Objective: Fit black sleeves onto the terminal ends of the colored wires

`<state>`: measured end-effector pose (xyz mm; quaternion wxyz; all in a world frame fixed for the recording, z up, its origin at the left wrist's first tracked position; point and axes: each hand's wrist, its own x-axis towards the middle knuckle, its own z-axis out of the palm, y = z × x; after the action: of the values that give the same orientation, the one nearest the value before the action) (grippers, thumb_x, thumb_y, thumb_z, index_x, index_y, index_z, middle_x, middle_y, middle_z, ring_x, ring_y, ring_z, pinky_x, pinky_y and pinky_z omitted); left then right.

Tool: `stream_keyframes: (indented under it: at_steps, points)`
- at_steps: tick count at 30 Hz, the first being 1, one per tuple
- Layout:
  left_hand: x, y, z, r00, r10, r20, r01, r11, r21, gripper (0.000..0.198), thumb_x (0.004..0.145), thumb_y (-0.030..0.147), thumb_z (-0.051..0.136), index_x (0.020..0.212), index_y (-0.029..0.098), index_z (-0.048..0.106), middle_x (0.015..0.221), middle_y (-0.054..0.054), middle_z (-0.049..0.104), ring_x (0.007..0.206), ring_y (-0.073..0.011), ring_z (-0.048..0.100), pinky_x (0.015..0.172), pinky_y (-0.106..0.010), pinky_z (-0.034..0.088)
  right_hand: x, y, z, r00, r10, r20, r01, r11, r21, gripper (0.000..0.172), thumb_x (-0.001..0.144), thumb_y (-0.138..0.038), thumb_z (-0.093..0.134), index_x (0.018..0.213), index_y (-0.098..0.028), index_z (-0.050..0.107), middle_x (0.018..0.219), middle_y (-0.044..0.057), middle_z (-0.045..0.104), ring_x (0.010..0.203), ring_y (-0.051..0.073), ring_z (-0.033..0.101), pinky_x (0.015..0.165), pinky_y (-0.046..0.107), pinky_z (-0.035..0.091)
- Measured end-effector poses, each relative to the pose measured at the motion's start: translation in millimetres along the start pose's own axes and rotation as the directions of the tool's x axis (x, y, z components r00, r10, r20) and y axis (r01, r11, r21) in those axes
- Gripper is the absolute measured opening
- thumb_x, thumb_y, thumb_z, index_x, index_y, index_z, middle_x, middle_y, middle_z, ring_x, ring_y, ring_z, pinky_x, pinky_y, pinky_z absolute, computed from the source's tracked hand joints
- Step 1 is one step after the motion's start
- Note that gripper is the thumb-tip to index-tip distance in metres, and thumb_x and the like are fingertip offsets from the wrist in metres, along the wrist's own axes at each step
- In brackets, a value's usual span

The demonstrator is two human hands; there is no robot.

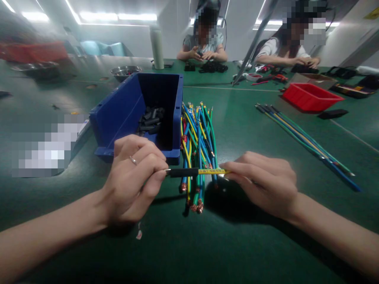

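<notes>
Toward the left of the green worktop (237, 244), the left hand (134, 185) is making a loose fist, its thumb and fingertips pinching the near end of a black sleeve (182, 172). Just behind that hand a blue bin (118, 114) is sitting with its open front facing the person, a heap of short black tubes (151, 120) lying on its floor. The bin's front lip is looking almost level with the knuckles, so that hand is having little room ahead of it. The black sleeve is running level to the right and is covering the left part of a yellow wire (213, 171), which is spanning the gap between the two hands and crossing over a bundle of wires (197, 146) in blue, green and yellow. That bundle is lying lengthwise away from the person, close along the bin's right wall, its copper ends pointing toward the near edge. The right hand (263, 185) is gripping the yellow wire's other end between its fingertips, palm turned down. Farther right, well apart from that hand, a second sheaf of wires (302, 138) is lying slantwise, and a red tray (309, 96) is sitting behind it. Bare worktop is lying open in front of both forearms and between the bundle and the sheaf.
</notes>
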<state>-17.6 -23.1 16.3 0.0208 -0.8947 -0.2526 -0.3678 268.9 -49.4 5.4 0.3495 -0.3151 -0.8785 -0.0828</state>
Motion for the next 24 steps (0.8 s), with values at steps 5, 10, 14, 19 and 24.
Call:
stream_keyframes:
  at_steps: [5,10,14,19,24]
  points:
    - [-2.9,11.4,2.1,0.999,-0.039,-0.01,0.036,0.974,-0.223,0.025,0.105,0.024,0.035,0.085,0.019,0.05,0.081,-0.002,0.054,0.083,-0.0198,0.049,0.077,-0.04,0.037,0.3,0.6,-6.4,0.996,-0.083,-0.012,0.083,0.997,-0.011,0.016,0.094,-0.007,0.055,0.107,-0.014,0.061,0.07,0.002,0.063,0.059,0.01,0.055,0.052,0.024,0.039]
    - [-6.1,18.2,6.6,0.992,-0.122,0.013,0.116,0.893,-0.435,0.024,0.107,0.025,0.034,0.09,0.017,0.05,0.081,-0.002,0.049,0.077,-0.0164,0.05,0.066,-0.032,0.043,2.9,1.1,-9.3,0.994,-0.109,0.0,0.109,0.993,-0.037,0.018,0.096,-0.008,0.053,0.111,-0.015,0.059,0.07,0.0,0.063,0.057,0.009,0.054,0.051,0.023,0.039]
    - [-5.7,20.7,10.6,0.984,-0.176,0.024,0.165,0.856,-0.49,0.023,0.107,0.026,0.033,0.093,0.018,0.05,0.082,-0.002,0.049,0.078,-0.0151,0.053,0.067,-0.028,0.047,-1.0,5.5,-5.7,0.997,-0.082,-0.005,0.082,0.994,-0.068,0.016,0.098,-0.01,0.049,0.108,-0.016,0.059,0.066,-0.001,0.06,0.055,0.009,0.051,0.051,0.023,0.037]
    - [-7.5,20.9,15.0,0.967,-0.238,0.089,0.249,0.823,-0.51,0.028,0.095,0.001,0.035,0.113,0.016,0.05,0.101,-0.005,0.056,0.093,-0.0146,0.057,0.082,-0.026,0.05,-2.5,14.1,-12.1,1.0,-0.024,0.004,0.024,0.968,-0.249,0.019,0.102,-0.016,0.042,0.111,-0.018,0.059,0.066,-0.001,0.065,0.047,0.008,0.049,0.045,0.022,0.034]
    - [-6.2,22.4,19.2,0.986,0.133,0.104,-0.089,0.934,-0.346,0.033,0.086,-0.002,0.044,0.114,0.01,0.057,0.104,-0.009,0.066,0.096,-0.018,0.062,0.09,-0.03,0.052,5.0,12.5,-22.1,0.996,0.069,0.059,-0.04,0.917,-0.397,0.019,0.105,-0.021,0.037,0.108,-0.018,0.056,0.072,0.001,0.071,0.048,0.008,0.058,0.041,0.023,0.032]
